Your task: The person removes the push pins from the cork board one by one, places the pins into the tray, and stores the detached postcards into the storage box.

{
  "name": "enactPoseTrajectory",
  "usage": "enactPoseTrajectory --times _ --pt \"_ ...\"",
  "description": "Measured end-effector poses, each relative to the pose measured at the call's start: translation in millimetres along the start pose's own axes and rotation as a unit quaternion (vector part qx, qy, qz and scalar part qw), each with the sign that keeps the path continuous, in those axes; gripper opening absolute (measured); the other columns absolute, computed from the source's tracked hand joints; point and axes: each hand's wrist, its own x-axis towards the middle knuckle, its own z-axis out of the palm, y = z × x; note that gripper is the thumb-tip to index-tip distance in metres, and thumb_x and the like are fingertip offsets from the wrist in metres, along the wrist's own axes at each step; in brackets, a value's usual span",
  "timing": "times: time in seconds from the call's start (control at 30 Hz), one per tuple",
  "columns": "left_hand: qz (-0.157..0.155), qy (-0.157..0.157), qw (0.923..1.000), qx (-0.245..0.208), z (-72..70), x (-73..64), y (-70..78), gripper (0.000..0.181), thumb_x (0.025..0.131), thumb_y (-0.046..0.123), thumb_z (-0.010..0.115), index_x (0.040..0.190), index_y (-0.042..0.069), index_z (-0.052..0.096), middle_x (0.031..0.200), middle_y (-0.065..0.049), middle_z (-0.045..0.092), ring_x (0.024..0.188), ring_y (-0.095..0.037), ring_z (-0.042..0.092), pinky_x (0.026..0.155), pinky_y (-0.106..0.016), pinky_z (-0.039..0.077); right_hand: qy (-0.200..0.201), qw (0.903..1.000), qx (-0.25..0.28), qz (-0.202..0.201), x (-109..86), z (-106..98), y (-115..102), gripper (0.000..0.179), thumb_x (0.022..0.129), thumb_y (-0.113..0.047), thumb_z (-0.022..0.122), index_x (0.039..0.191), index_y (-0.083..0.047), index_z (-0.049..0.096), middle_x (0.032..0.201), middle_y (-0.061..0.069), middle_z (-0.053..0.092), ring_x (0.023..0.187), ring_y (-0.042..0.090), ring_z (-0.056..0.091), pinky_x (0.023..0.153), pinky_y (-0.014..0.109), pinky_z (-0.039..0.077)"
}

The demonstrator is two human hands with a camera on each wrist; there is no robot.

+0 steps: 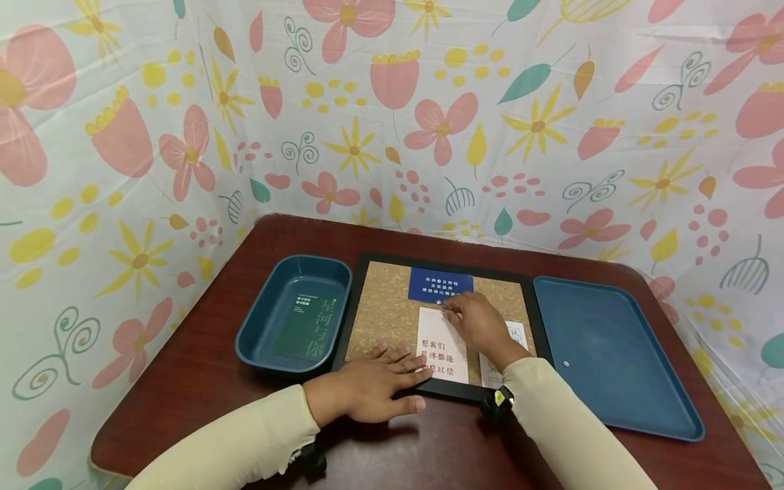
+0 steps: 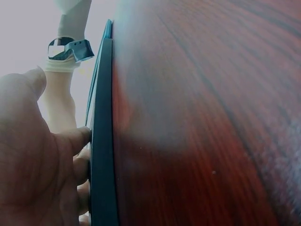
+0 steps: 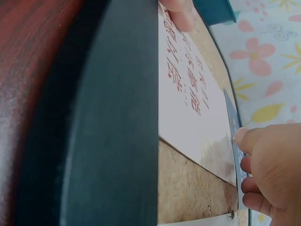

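Observation:
A cork board (image 1: 382, 292) in a black frame lies on the table. My left hand (image 1: 380, 382) rests spread over its lower frame edge, fingertips on the cork and the lower left of a white card (image 1: 444, 340) with red writing. At that card's top edge my right hand (image 1: 480, 327) has curled fingers, pinching a small pushpin (image 3: 233, 140) at the fingertips. Just above, a blue card (image 1: 437, 280) bears another pin (image 1: 438, 302). A second pale card (image 1: 516, 332) lies on the right of the board, partly hidden by my right wrist.
Left of the board stands a deep blue tray (image 1: 257, 333) holding a dark green card (image 1: 306, 325). On the right is a flat blue tray (image 1: 618, 354) with one small pin (image 1: 566, 364) in it. A flower-patterned curtain (image 1: 380, 136) hangs behind the table.

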Motion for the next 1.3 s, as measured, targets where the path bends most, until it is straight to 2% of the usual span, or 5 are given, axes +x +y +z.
enactPoseTrajectory --times 0.27,0.67,1.3 --pt "0.001 -0.002 1.0000 -0.003 1.8 1.1 -1.2 0.072 0.102 0.072 0.013 0.163 0.037 0.026 0.168 0.012 0.022 0.156 -0.018 0.011 0.124 -0.050 0.012 -0.001 0.9997 -0.021 -0.013 4.2 3 -1 0.019 0.101 -0.024 0.069 0.117 -0.016 0.077 0.114 0.005 0.069 0.113 0.030 0.060 0.095 0.050 0.052" --pt "-0.003 -0.001 1.0000 -0.001 2.7 1.3 0.9 0.070 0.103 0.071 0.014 0.163 0.037 0.028 0.167 0.011 0.023 0.156 -0.018 0.012 0.124 -0.048 0.011 0.018 0.9984 -0.042 -0.035 7.2 7 0 0.013 0.100 -0.021 0.070 0.108 -0.014 0.079 0.103 0.003 0.071 0.105 0.028 0.062 0.099 0.048 0.048" --pt "-0.003 -0.001 1.0000 0.002 2.7 1.3 -1.3 0.071 0.102 0.072 0.014 0.162 0.037 0.027 0.167 0.012 0.022 0.156 -0.017 0.011 0.125 -0.047 0.011 0.024 0.9986 -0.034 -0.034 9.4 12 -3 0.013 0.103 -0.015 0.066 0.106 -0.007 0.075 0.103 0.006 0.069 0.105 0.030 0.059 0.097 0.048 0.048"
